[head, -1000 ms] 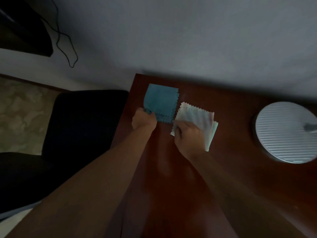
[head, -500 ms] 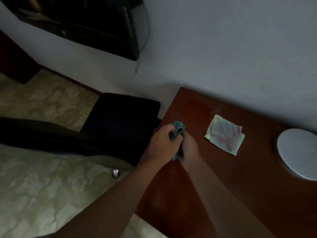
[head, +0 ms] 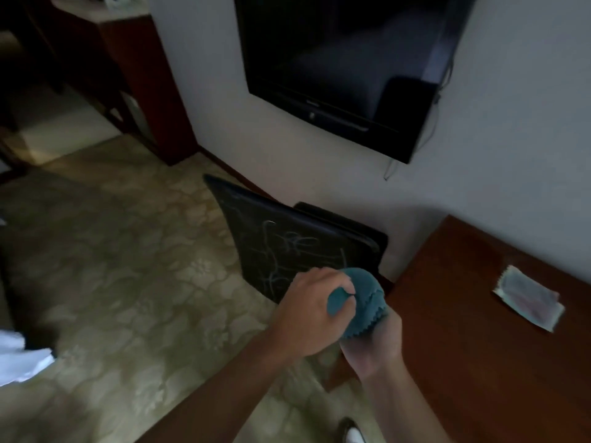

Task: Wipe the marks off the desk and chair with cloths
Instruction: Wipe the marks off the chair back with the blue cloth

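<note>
Both my hands hold a bunched teal cloth (head: 367,302) in the air by the desk's left edge. My left hand (head: 310,311) grips it from the left, my right hand (head: 374,346) cups it from below. Just beyond stands a black chair (head: 287,247) whose back carries pale scribbled marks. A pale striped cloth (head: 529,298) lies flat on the dark red-brown desk (head: 463,346) at the right.
A dark wall-mounted screen (head: 339,68) hangs above the chair with a cable dangling at its right. Dark wooden furniture (head: 128,75) stands at the upper left. Patterned carpet (head: 128,266) covers the floor. Something white (head: 19,356) sits at the left edge.
My view has swung left, off the desk towards the chair back. Both hands have carried the teal cloth off the desk; the pale cloth stays where it lay.
</note>
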Action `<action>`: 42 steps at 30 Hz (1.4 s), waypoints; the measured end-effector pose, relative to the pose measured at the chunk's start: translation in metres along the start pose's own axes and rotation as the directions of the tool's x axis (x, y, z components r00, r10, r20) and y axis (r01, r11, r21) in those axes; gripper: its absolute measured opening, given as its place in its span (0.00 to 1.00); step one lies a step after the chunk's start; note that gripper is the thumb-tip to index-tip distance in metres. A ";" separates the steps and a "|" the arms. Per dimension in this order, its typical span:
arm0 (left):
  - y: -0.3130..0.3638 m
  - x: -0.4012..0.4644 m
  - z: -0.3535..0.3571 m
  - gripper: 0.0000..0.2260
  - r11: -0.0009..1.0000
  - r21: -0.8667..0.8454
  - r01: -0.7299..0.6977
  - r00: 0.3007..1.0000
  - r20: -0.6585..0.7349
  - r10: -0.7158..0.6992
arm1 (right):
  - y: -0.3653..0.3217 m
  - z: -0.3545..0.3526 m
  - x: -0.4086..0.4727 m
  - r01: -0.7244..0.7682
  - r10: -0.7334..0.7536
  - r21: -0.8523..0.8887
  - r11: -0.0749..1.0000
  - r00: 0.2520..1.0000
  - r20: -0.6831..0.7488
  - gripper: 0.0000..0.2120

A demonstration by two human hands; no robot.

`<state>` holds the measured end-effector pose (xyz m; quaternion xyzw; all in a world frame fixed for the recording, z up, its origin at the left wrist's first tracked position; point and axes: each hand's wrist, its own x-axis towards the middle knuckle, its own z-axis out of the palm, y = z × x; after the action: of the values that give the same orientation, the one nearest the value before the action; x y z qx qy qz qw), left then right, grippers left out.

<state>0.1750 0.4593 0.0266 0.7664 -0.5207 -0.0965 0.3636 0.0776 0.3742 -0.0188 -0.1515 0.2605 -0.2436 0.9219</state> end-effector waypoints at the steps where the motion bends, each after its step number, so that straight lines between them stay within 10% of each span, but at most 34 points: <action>1: -0.006 -0.007 -0.014 0.15 1.000 0.027 0.007 1.000 -0.019 -0.007 | 0.009 0.010 0.000 -0.009 0.008 -0.036 0.999 1.000 -0.013 0.15; 7: -0.041 -0.013 -0.047 0.20 0.996 0.087 -0.016 1.000 -0.022 0.018 | 0.038 0.050 0.015 0.041 -0.056 -0.140 0.989 0.993 -0.105 0.10; 10: -0.068 -0.006 -0.051 0.20 0.998 0.044 -0.035 0.998 0.050 0.032 | 0.051 0.060 0.027 0.248 -0.325 -0.323 0.913 0.922 -0.211 0.12; 15: -0.133 0.016 -0.075 0.22 0.999 0.018 0.031 0.995 0.091 -0.033 | 0.078 0.088 0.078 0.524 -0.858 -0.804 0.283 0.512 0.031 0.16; 22: -0.217 0.062 -0.140 0.19 0.984 0.176 -0.005 1.000 0.024 0.000 | 0.107 0.108 0.192 0.220 -0.774 -0.794 -0.567 0.188 0.605 0.07; 29: -0.298 0.115 -0.184 0.22 0.972 0.216 0.093 0.994 -0.069 -0.080 | 0.116 0.101 0.243 -0.059 -0.676 -0.682 -0.729 0.222 0.703 0.19; 35: -0.367 0.157 -0.179 0.21 0.983 0.180 0.033 0.999 -0.001 -0.034 | 0.165 0.131 0.278 -0.121 -0.601 -0.597 -0.793 0.317 0.734 0.23; 42: -0.412 0.183 -0.164 0.18 0.995 0.018 -0.098 0.961 -0.259 0.100 | 0.201 0.179 0.341 -0.059 -0.287 -0.291 -0.955 0.435 0.853 0.25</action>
<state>0.6419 0.4547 -0.0849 0.7463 -0.5064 0.0243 0.4313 0.5057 0.3890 -0.0929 -0.9017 0.2490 -0.3040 -0.1803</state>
